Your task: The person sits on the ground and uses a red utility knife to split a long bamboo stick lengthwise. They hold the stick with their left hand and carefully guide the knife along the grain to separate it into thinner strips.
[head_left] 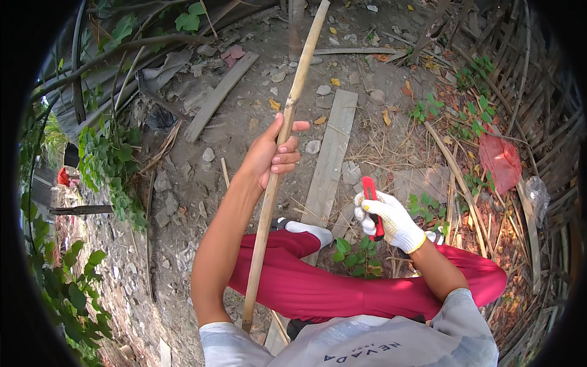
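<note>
My bare left hand (pixel 275 150) is wrapped round a long, pale bamboo pole (pixel 264 235), its index finger sticking out to the right. The pole slants from beside my shirt up to the top edge, with a notched joint just above the hand. On the right, my right hand (pixel 392 221) wears a white glove and grips a red utility knife (pixel 370 189). The knife is apart from the pole, its top end pointing away from me. Whether a blade is out, I cannot tell.
I sit low with crossed legs in dark red trousers (pixel 342 287). Grey planks (pixel 333 153) lie on stony ground ahead. A red net bag (pixel 500 160) rests by the slatted fence (pixel 550 116) at right. Leafy vines (pixel 107 159) and bent branches stand at left.
</note>
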A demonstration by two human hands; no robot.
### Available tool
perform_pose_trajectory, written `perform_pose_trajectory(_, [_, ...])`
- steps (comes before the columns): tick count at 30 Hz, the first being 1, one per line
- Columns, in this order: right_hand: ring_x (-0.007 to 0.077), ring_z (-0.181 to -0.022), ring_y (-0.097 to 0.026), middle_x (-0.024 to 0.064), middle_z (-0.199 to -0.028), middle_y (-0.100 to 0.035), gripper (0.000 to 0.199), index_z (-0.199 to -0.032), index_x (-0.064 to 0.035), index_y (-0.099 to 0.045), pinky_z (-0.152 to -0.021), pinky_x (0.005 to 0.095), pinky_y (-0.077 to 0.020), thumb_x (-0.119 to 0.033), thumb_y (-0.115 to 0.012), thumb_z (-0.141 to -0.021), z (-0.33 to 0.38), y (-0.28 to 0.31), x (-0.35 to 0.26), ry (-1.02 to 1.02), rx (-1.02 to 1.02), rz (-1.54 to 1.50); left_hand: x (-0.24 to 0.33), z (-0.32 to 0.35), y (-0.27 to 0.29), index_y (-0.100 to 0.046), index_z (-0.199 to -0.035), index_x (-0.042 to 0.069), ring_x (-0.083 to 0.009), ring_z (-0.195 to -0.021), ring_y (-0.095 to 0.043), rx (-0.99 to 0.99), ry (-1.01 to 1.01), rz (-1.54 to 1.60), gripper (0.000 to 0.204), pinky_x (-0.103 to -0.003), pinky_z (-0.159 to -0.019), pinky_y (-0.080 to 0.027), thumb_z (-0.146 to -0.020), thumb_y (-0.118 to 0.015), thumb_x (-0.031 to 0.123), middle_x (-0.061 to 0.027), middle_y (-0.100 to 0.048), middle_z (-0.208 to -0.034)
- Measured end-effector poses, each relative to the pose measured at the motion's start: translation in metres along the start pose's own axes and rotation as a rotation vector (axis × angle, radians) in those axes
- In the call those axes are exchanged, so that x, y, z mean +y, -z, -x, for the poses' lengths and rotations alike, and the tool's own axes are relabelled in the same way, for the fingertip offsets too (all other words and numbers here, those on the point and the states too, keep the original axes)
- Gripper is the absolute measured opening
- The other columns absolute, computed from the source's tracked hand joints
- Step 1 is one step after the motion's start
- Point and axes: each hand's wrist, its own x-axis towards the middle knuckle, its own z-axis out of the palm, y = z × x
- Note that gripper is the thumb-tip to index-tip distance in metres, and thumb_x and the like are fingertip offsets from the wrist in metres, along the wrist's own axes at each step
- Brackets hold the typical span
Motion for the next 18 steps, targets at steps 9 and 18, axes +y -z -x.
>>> perform_pose_trajectory(9, [0.0050, -0.054, -0.048, -0.0002, -0.077, -0.060, 0.028, -0.112, -0.0032, -0.063, -0.048, 0.0246, -0.0390, -0.027, -0.069, -0.097, 0.002, -0.044, 0.030, -0.013, 0.020, 0.254, 0.004, -0.025, -0.020, -0.051, -0.132, -0.002, -0.0002, -0.043, -0.030, -0.126, 0.009, 0.090, 0.058, -0.016, -0.031, -0.029, -0.112, -0.026, 0.046, 0.0036, -0.039, -0.067])
perform_pose_trajectory(18, [0.0046, -0.054, -0.047, -0.0018, -0.073, -0.060, 0.041, -0.120, 0.0043, -0.066, -0.047, 0.0253, -0.0368, -0.024, -0.077, -0.093, -0.013, -0.104, 0.044, 0.146, 0.076, 0.045, -0.016, -0.043, -0.048, -0.052, -0.134, -0.001, -0.0049, -0.055, -0.047, -0.081, -0.030, -0.127, 0.061, -0.020, -0.047, -0.048, -0.112, -0.020, 0.045, -0.0059, -0.060, -0.084])
